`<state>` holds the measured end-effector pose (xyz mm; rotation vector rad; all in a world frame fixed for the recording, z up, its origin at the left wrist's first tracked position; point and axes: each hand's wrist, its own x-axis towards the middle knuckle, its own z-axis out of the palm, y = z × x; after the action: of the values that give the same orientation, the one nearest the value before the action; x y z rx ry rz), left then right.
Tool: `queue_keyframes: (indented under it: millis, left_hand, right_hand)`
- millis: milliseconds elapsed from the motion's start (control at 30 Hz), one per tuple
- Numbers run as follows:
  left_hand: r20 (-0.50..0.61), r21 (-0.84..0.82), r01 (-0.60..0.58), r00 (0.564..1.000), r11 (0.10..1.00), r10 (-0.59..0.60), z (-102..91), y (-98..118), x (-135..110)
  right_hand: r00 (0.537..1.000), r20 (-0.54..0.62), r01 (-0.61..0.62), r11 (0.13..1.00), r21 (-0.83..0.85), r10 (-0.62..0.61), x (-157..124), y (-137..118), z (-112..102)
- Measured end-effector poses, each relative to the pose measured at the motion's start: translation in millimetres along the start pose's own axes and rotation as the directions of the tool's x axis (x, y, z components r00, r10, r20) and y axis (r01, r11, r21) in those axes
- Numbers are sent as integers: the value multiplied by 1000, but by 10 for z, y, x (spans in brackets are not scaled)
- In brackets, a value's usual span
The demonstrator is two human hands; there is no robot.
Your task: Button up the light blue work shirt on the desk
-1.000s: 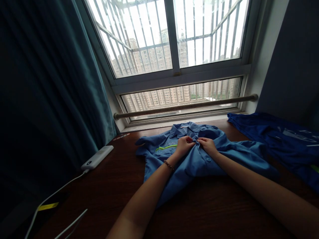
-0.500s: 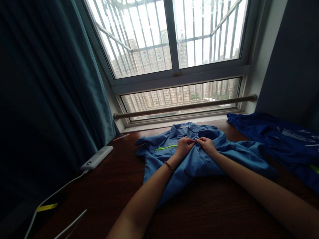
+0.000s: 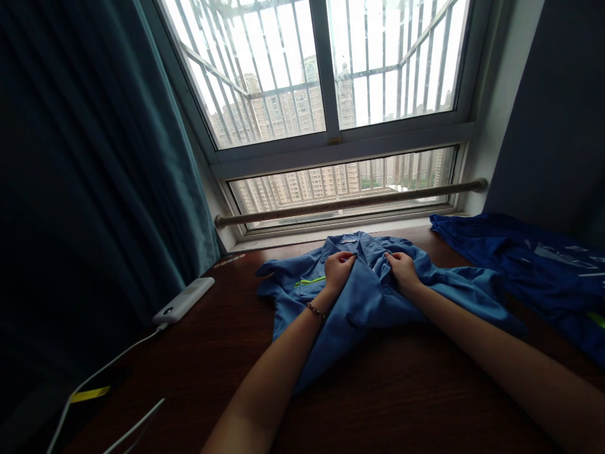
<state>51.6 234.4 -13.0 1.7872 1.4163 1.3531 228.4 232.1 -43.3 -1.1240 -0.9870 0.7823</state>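
Head view: light blue work shirt (image 3: 373, 302) spread on dark wooden table (image 3: 198, 366) below window. Left hand (image 3: 338, 268) and right hand (image 3: 401, 268) each pinched shut on shirt front just under collar, hands apart. Risk: fabric slipping from pinch, front edges bunching. Fingertips and buttons too small to resolve; darker blue garment (image 3: 529, 265) cut off at right.

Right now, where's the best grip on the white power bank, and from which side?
Take the power bank across its two long edges near the middle, coming from above. It lies flat on the wooden table, slim and oblong. Avoid the near end, where the white cable plugs in.
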Motion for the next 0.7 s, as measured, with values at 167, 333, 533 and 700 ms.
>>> queue_keyframes:
  millis: [167,333,533,700]
  left_hand:
    - [-127,179,-107,983,978,131,-197,334,-4]
    - [361,59,-301,895,952,261,-158,828,-325]
    - [414,265,-404,868,875,275,9,922,-593]
    - [410,-200,48,911,979,39,-15,825,-400]
  right_hand:
    - [987,-139,-59,989,133,77,93,-300,-54]
    - [995,-90,-18,961,278,45,5,-587,2]
    - [993,-75,110,953,283,-92,-58,-741,6]
    - [917,4,397,911,-109,-399,-218,-783,26]
